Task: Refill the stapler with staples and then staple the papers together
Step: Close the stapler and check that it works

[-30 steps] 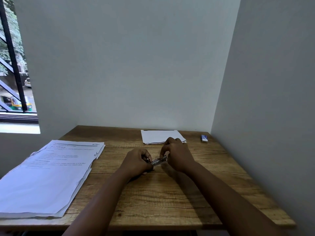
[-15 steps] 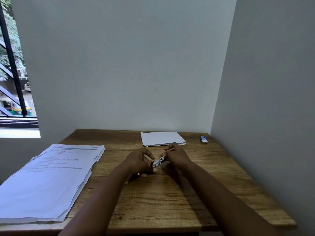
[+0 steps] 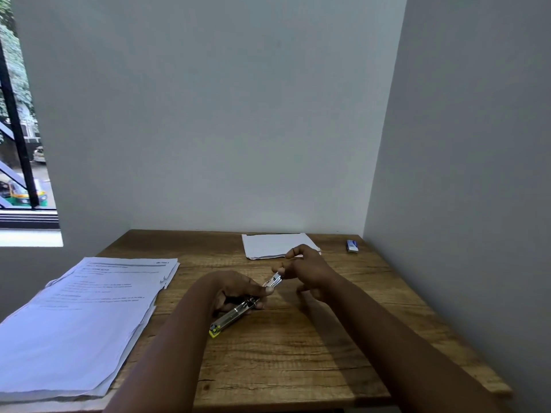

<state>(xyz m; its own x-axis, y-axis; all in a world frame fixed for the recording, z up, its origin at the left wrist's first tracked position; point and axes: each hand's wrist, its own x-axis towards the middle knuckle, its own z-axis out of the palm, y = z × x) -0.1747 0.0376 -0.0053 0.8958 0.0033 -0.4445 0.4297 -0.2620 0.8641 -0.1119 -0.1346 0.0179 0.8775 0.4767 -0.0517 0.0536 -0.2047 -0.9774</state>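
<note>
My left hand [image 3: 238, 292] grips a small metal stapler [image 3: 238, 311] at the middle of the wooden table [image 3: 298, 353]. The stapler's yellow-tipped end points toward me and its magazine sticks out toward the far right. My right hand [image 3: 310, 268] pinches the far end of that magazine [image 3: 273, 280] between thumb and finger; whether staples are in the fingers I cannot tell. A small stack of blank papers [image 3: 274, 245] lies just behind my right hand. A small blue-and-white staple box [image 3: 352, 245] rests at the far right corner.
A thick stack of printed sheets [image 3: 80, 323] covers the table's left side and overhangs its edge. Walls close off the back and right of the table. A window is at the upper left.
The hands have drawn apart: the stapler now shows stretched out between them, its yellow end toward me. My right hand shifted to the far right with the magazine's tip.
</note>
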